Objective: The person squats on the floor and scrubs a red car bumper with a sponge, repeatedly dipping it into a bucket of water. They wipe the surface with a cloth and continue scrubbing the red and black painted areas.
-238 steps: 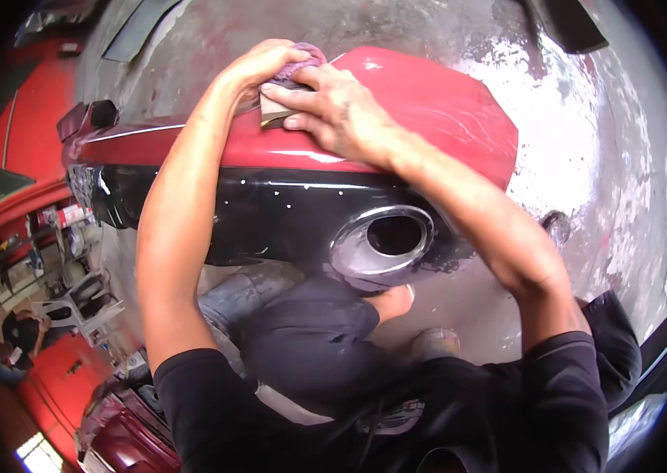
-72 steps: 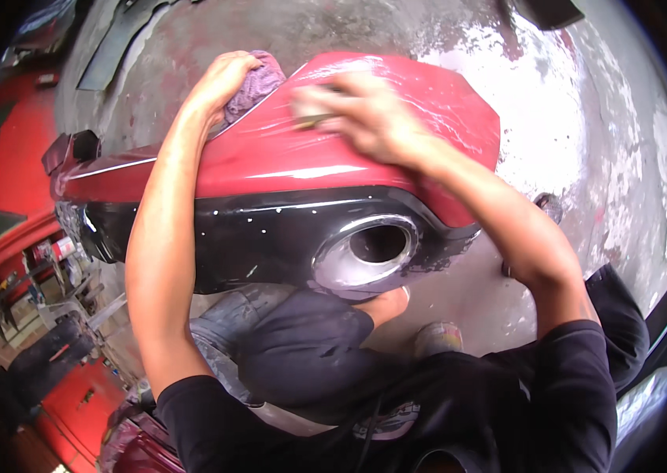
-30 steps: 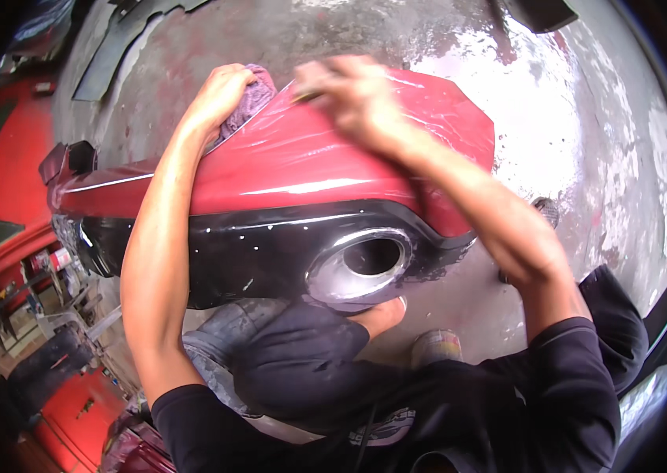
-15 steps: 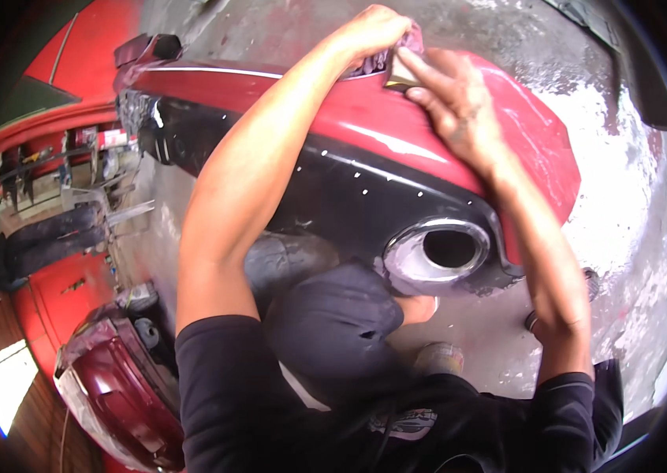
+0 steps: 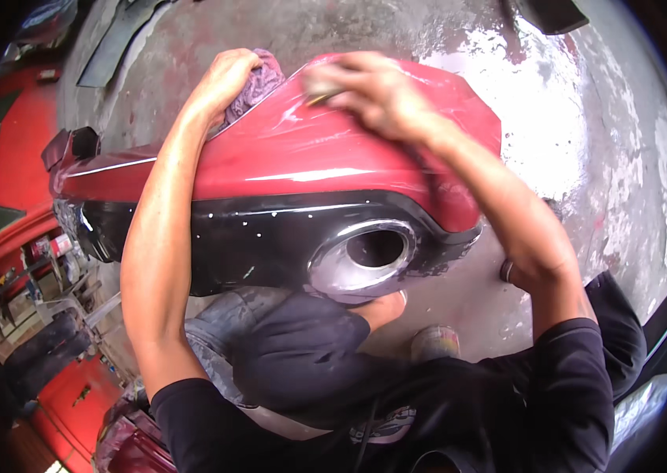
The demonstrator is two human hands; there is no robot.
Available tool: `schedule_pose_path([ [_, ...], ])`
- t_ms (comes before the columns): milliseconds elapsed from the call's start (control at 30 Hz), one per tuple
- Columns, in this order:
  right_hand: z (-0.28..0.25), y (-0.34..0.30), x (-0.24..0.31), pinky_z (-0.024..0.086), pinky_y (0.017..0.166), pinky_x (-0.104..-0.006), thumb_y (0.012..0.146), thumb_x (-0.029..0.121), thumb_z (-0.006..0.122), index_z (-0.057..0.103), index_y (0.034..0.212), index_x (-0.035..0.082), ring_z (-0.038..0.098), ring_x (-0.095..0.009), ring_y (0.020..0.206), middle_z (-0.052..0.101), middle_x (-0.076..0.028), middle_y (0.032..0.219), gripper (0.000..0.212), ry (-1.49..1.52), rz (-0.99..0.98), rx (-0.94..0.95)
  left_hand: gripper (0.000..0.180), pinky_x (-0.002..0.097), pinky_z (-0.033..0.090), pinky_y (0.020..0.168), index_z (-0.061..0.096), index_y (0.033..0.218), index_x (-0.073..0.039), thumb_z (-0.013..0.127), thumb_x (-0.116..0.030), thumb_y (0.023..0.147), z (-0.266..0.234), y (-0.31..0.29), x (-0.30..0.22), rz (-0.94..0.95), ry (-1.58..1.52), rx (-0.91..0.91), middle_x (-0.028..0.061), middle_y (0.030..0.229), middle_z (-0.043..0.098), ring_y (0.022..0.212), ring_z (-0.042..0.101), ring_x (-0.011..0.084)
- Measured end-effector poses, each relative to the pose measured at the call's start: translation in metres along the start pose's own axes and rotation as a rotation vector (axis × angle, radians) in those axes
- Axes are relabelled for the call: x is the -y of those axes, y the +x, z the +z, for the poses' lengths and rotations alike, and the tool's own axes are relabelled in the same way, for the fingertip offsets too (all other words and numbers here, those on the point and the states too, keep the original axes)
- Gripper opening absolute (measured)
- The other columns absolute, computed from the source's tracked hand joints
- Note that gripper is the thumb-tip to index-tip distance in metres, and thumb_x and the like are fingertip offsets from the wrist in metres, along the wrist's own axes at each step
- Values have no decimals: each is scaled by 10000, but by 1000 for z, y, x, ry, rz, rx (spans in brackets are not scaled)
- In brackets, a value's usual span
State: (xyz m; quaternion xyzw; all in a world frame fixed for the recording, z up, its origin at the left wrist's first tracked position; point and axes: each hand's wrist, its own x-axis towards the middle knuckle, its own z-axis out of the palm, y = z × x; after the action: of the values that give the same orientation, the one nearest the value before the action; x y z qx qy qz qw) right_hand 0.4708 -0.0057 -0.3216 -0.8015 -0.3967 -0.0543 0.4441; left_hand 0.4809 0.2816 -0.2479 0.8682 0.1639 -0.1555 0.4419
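A red car bumper (image 5: 294, 154) with a black lower section (image 5: 247, 229) and a chrome-rimmed oval exhaust opening (image 5: 410, 236) lies across in front of me. At its far edge, left of the middle, my left hand (image 5: 223, 85) is closed on a bunched purple rag (image 5: 261, 83). My right hand (image 5: 381, 93), smeared by motion, is over the red surface with a small pale pad (image 5: 322, 91) in its fingers. The pad has a yellow edge; the blur hides its exact kind. Some pale streaks show on the red paint near it.
A small tub (image 5: 436, 344) stands on the floor near my legs. Red bodywork (image 5: 22, 142) and a cluttered shelf (image 5: 22, 284) are at the left. Another dark red car part (image 5: 144, 453) sits lower left. A grey strip (image 5: 117, 47) lies on the wet, patchy floor.
My view has shifted, so the bumper sits further left and lower. My hands have moved apart: the left keeps the rag, and the right has carried the pad rightward along the red surface.
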Motion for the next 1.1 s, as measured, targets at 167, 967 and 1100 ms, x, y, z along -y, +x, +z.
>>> schedule_pose_path([
  [167, -19, -7, -22, 495, 1091, -467, 947, 234, 711, 690, 1372, 235, 593, -371, 1250, 639, -173, 1363, 426, -95, 316, 127, 294, 351, 481, 844, 691, 951, 48, 574, -221, 935, 5, 0, -3, 99, 158, 33, 108, 935, 690, 898, 605, 211],
  [967, -53, -87, -20, 593, 959, -411, 966, 128, 709, 691, 1287, 80, 710, -300, 1063, 698, -152, 1192, 326, -138, 297, 0, 210, 318, 474, 824, 666, 943, 15, 587, -179, 924, 14, -11, -32, 122, 72, -38, 70, 946, 668, 905, 583, 173],
  [1100, 41, 17, 80, 555, 894, -432, 856, 103, 767, 748, 1231, 184, 650, -307, 1050, 695, -104, 977, 384, 223, -85, -115, 278, 339, 506, 876, 710, 1078, 7, 606, -212, 941, -5, -5, -14, -21, -58, 82, 97, 1081, 688, 982, 625, 202],
])
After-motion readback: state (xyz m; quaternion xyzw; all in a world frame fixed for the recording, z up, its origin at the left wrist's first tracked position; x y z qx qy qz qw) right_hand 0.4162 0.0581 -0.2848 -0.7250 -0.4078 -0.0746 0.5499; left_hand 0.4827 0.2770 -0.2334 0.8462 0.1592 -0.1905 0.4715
